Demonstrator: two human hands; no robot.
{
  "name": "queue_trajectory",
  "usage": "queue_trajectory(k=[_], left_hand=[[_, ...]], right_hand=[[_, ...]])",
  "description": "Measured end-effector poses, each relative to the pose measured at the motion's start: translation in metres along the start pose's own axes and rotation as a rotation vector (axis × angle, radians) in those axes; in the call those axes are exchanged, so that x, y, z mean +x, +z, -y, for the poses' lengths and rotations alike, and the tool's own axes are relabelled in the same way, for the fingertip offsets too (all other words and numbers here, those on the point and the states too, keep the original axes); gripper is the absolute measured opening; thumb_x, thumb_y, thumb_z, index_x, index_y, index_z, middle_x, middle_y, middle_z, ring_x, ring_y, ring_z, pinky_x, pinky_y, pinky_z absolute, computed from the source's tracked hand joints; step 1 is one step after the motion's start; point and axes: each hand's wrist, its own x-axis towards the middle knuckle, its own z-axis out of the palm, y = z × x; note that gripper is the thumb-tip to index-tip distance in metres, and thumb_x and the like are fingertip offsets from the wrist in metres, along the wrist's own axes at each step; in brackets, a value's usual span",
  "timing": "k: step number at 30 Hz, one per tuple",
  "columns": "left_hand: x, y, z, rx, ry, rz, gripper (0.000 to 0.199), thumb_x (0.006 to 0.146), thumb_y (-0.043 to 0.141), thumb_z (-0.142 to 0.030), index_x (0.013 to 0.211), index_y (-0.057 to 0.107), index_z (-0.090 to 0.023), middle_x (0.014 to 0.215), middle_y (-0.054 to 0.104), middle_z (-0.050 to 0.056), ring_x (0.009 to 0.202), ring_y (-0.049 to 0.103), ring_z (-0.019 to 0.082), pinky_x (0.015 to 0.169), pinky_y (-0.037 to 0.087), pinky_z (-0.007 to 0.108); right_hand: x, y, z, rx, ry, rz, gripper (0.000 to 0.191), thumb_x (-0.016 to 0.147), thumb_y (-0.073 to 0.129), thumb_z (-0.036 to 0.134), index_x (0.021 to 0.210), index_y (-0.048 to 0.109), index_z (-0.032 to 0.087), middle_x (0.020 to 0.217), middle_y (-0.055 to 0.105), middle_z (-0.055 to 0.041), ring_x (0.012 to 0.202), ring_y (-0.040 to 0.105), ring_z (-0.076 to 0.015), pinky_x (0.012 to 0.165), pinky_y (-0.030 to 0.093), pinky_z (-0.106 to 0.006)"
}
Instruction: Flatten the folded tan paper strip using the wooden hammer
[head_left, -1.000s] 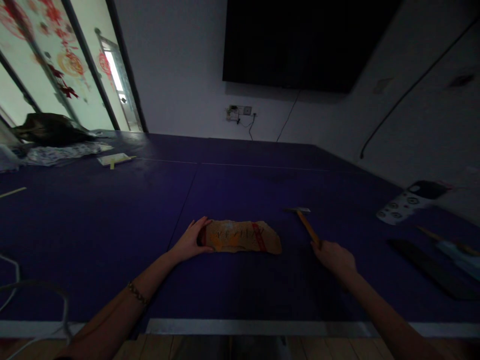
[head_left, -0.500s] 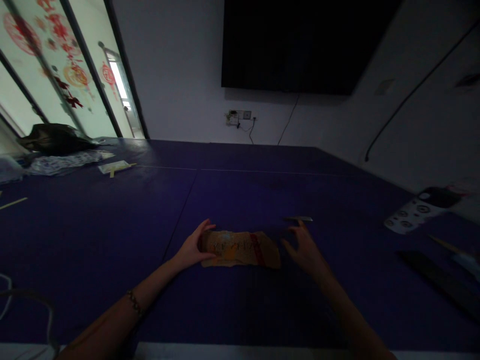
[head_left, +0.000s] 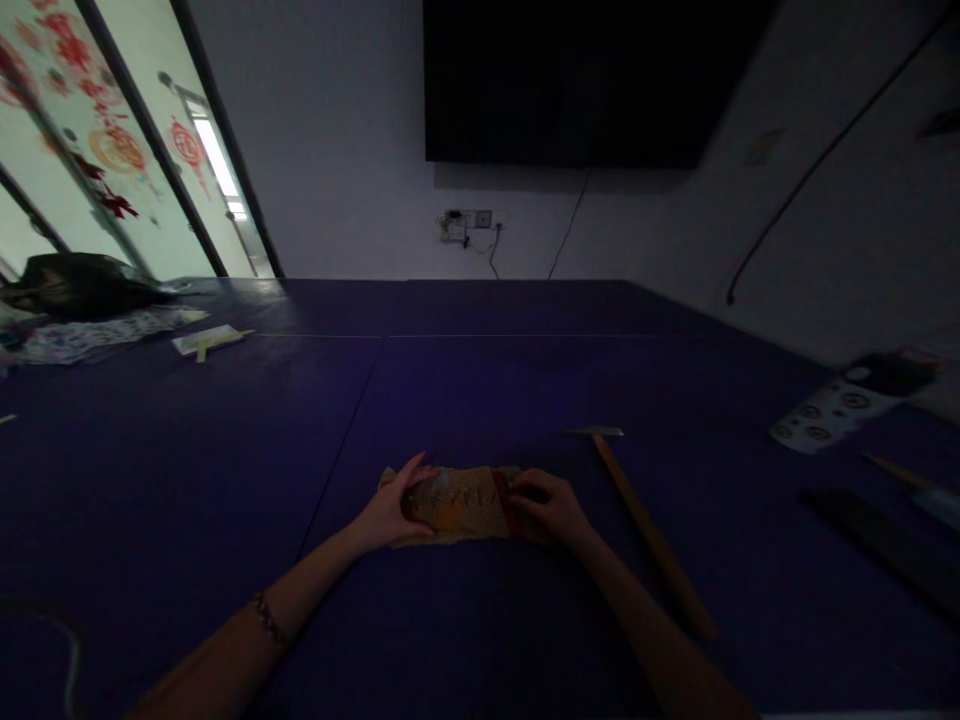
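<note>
A brown, rough-edged paper packet (head_left: 472,500) with printed characters, an orange patch and a dark red band lies crosswise on the table before me. My left hand (head_left: 394,510) grips its left part, fingers over the far edge and thumb at the near one. With fingers bent together, my right hand (head_left: 546,505) holds the packet at the red band; its fingertips are partly hidden. To the right of that hand lies a hammer (head_left: 649,520) with a long wooden handle and a thin metal head. What the packet contains, if anything, cannot be seen.
The dark blue table (head_left: 465,390) reaches to the wall. On the right are a patterned pouch (head_left: 832,410), a long black bar (head_left: 877,540) and a thin pointed tool (head_left: 907,480). A black bag (head_left: 82,285) and a small white packet (head_left: 210,340) sit far left.
My right hand has moved left from beside the hammer onto the packet's red band. The hammer's handle is now uncovered. My left hand stays on the packet; the view has shifted slightly.
</note>
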Motion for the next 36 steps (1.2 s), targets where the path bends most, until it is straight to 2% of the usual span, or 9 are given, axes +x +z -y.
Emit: queue_trajectory(k=[7,15,27,32,36], left_hand=[[0.0016,0.0022,0.0003,0.085,-0.015,0.03,0.11,0.05,0.075,-0.034,0.133,0.004,-0.023,0.128,0.042,0.012,0.12,0.035,0.024,0.102,0.02,0.041],[0.0038,0.0044,0.0088,0.033,-0.003,0.021,0.109,0.048,0.076,-0.033,0.132,0.007,-0.023,0.129,0.041,0.013,0.121,0.034,0.027,0.102,0.019,0.045],[0.0043,0.0019,0.0049,0.03,-0.003,0.017,0.105,0.048,0.075,-0.033,0.131,0.012,-0.022,0.127,0.043,0.012,0.119,0.036,0.026,0.101,0.022,0.044],[0.005,0.0009,0.0022,0.0,0.03,-0.008,0.101,0.05,0.075,-0.031,0.131,0.014,-0.022,0.124,0.046,0.012,0.118,0.039,0.024,0.1,0.023,0.042],[0.0061,0.0001,0.0018,-0.016,0.037,-0.027,0.097,0.054,0.073,-0.029,0.13,0.014,-0.024,0.115,0.055,0.009,0.117,0.04,0.024,0.101,0.02,0.044]], right_hand=[[-0.0004,0.0029,-0.0068,-0.044,-0.002,-0.023,0.011,0.073,0.054,0.026,0.069,0.062,0.019,0.071,0.065,-0.0045,0.071,0.06,-0.0179,0.066,0.046,-0.03],[-0.0004,0.0,-0.0039,-0.149,-0.044,0.001,0.017,0.076,0.049,0.025,0.071,0.063,0.021,0.073,0.065,-0.0044,0.072,0.059,-0.0179,0.067,0.047,-0.031],[-0.0024,0.0032,-0.0027,-0.235,-0.09,0.017,0.021,0.079,0.045,0.023,0.073,0.064,0.019,0.075,0.065,-0.0052,0.075,0.058,-0.0181,0.069,0.046,-0.031],[-0.003,0.004,-0.0031,-0.241,-0.088,-0.003,0.019,0.078,0.046,0.022,0.071,0.064,0.02,0.073,0.064,-0.0046,0.074,0.058,-0.0176,0.067,0.047,-0.031],[-0.002,0.0028,-0.0029,-0.228,-0.098,-0.009,0.012,0.075,0.052,0.024,0.072,0.063,0.02,0.076,0.063,-0.0035,0.074,0.059,-0.0166,0.068,0.048,-0.029]])
